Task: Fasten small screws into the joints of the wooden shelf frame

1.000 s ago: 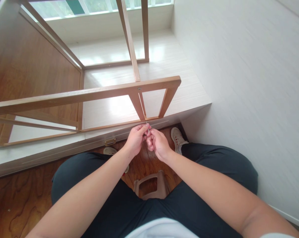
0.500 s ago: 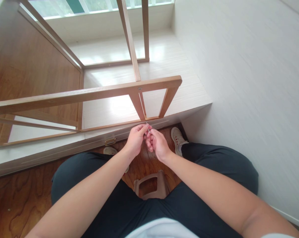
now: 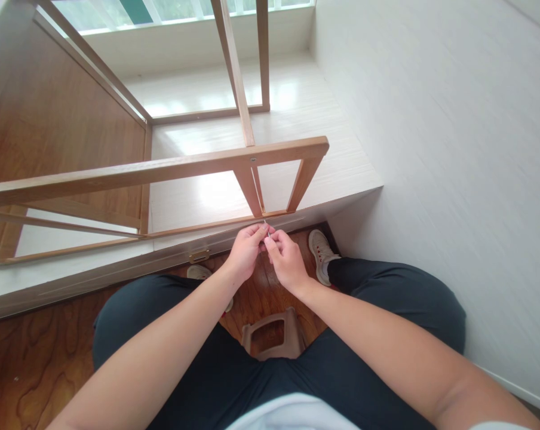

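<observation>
Both hands met at the bottom of the wooden frame (image 3: 171, 170), right at the low rail (image 3: 216, 224) where the slanted strut comes down. The left hand (image 3: 247, 251) was pinched shut on a thin metal tool (image 3: 267, 230), thumb and forefinger closed round it. The right hand (image 3: 285, 258) was pinched too, fingertips on the same little tool from the other side. The tool looked like a small key or a screw; too small to tell which. Its tip stood just at the rail's near edge, touching or almost touching the joint.

Risks, as judged from here. The grip was fingertip only, so a slip could have dropped the tool to the wooden floor (image 3: 32, 358) between the knees, near the stool (image 3: 273, 339). The tool stood at a slant, not square to the rail, so turning it could have stripped the fastener or scarred the wood. The frame stood on the pale platform (image 3: 297, 113) near its edge, with nothing seen bracing it; a hard push could have shifted it. The fingers hid the joint, so the seating could not be checked.
</observation>
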Action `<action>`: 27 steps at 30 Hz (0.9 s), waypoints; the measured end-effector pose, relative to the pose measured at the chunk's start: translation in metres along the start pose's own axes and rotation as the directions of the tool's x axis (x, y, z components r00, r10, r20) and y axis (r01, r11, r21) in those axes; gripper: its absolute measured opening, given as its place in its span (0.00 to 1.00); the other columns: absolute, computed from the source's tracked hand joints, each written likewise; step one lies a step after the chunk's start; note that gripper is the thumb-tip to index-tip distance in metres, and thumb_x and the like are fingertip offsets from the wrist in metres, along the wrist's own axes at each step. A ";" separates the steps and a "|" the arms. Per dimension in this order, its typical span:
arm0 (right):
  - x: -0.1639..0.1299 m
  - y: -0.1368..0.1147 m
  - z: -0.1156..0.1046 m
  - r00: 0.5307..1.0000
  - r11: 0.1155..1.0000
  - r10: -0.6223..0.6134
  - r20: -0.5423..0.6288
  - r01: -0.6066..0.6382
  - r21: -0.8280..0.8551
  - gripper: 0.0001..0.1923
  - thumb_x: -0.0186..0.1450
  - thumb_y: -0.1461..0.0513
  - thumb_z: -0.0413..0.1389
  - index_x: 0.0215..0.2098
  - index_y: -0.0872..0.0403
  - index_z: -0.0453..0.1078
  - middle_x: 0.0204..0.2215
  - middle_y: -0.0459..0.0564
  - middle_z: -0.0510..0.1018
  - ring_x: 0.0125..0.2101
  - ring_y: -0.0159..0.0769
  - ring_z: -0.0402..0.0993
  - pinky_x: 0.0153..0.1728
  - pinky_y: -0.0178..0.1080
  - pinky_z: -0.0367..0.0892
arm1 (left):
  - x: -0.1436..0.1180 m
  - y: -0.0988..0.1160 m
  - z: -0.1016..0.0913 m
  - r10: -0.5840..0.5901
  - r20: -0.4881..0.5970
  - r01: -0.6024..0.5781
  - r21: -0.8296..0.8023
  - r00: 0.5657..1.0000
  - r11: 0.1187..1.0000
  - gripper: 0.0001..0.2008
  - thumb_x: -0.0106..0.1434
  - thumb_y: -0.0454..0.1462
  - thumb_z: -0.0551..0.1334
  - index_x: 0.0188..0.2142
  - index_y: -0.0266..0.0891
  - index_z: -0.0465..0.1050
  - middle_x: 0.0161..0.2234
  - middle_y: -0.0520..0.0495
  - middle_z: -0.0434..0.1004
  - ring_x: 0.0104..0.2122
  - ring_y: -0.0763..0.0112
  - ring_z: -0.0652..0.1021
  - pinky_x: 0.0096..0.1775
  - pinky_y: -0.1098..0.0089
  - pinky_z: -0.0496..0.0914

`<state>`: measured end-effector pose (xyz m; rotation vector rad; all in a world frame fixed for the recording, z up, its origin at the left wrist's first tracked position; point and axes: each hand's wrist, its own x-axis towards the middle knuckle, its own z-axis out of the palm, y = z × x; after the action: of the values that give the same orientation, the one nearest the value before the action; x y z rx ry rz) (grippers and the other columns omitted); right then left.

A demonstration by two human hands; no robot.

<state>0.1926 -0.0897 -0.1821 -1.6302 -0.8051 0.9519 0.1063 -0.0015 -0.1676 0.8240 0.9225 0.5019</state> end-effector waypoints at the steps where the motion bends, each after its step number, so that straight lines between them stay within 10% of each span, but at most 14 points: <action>1: 0.000 0.000 -0.001 1.000 1.000 -0.006 -0.001 0.006 -0.030 0.13 0.70 0.50 0.54 0.32 0.49 0.67 0.19 0.41 0.69 0.21 0.33 0.62 0.26 0.35 0.54 | 0.000 0.000 0.000 0.000 0.005 0.000 -0.004 1.000 1.000 0.18 0.55 0.48 0.73 0.29 0.35 0.75 0.24 0.50 0.72 0.23 0.73 0.73 0.26 0.73 0.68; 8: 0.001 -0.004 -0.002 0.999 0.986 -0.045 -0.016 0.041 -0.163 0.13 0.69 0.50 0.55 0.32 0.48 0.66 0.20 0.42 0.69 0.21 0.34 0.61 0.27 0.35 0.53 | 0.002 -0.001 -0.004 0.018 0.030 -0.019 0.012 0.999 1.000 0.18 0.55 0.49 0.72 0.28 0.35 0.74 0.24 0.51 0.72 0.25 0.74 0.72 0.29 0.74 0.68; 27: 0.001 -0.002 0.004 1.000 0.991 0.000 0.006 -0.001 0.132 0.17 0.72 0.50 0.51 0.30 0.50 0.65 0.17 0.40 0.67 0.19 0.30 0.61 0.25 0.34 0.58 | 0.003 -0.001 -0.005 -0.011 0.022 0.010 0.019 1.000 1.000 0.19 0.56 0.50 0.72 0.30 0.35 0.75 0.23 0.50 0.71 0.21 0.75 0.72 0.22 0.74 0.66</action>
<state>0.1897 -0.0871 -0.1813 -1.5137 -0.7301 0.9897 0.1039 0.0019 -0.1718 0.8397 0.9115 0.4746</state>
